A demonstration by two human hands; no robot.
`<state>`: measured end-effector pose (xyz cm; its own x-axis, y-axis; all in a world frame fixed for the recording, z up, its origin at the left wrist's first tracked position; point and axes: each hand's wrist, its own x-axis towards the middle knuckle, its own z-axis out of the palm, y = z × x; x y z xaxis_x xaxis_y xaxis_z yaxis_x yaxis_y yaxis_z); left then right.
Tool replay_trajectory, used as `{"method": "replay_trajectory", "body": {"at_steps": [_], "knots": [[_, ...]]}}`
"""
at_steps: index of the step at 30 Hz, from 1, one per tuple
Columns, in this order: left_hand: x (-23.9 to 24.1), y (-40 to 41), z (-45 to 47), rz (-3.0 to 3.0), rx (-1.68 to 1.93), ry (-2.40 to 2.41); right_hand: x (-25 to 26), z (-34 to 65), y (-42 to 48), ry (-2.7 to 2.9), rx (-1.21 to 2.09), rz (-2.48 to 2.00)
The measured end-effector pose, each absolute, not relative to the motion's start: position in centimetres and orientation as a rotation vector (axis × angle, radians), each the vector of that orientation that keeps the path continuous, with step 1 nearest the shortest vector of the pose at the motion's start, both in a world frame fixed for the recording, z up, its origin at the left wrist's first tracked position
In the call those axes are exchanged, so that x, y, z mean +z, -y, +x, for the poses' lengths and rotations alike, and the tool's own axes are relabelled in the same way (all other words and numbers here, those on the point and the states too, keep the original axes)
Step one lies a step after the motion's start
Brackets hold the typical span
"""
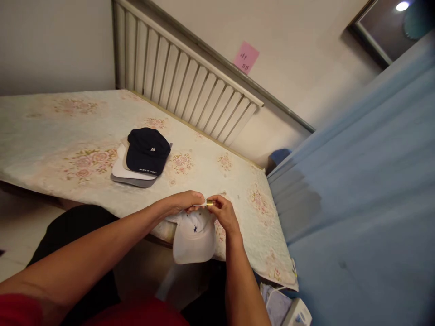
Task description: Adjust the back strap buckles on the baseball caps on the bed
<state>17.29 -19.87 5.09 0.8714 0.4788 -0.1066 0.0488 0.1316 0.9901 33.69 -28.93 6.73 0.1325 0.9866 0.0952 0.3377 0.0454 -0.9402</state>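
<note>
A white baseball cap (pixel 194 240) with a small dark emblem hangs below my two hands at the near edge of the bed, its brim towards me. Pinched in my left hand (pixel 186 200) is the cap's white strap. The fingers of my right hand (pixel 223 213) close on the gold-coloured buckle (pixel 209 203) at the strap's end. To the left lies a stack of caps, with a navy cap (pixel 147 151) on top, a white cap (pixel 124 170) under it and a grey cap (pixel 134 182) at the bottom.
The caps lie on a bed with a floral cover (pixel 210 181). A white radiator (pixel 183 81) runs along the wall behind it, under a pink note (pixel 246 57). A blue curtain (pixel 353 217) hangs at the right. Near the bed's right front corner stands a white device (pixel 299 313).
</note>
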Motion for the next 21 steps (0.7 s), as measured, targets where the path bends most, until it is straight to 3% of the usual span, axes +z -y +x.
{"method": "replay_trajectory", "body": {"at_steps": [13, 21], "knots": [[5.11, 20.25, 17.23, 1.556, 0.333, -0.51, 7.12, 34.06, 29.01, 1.354, 0.873, -1.492], [4.57, 20.66, 17.51, 1.528, 0.516, -0.693, 6.77, 34.06, 28.97, 1.333, 0.896, -1.473]]}}
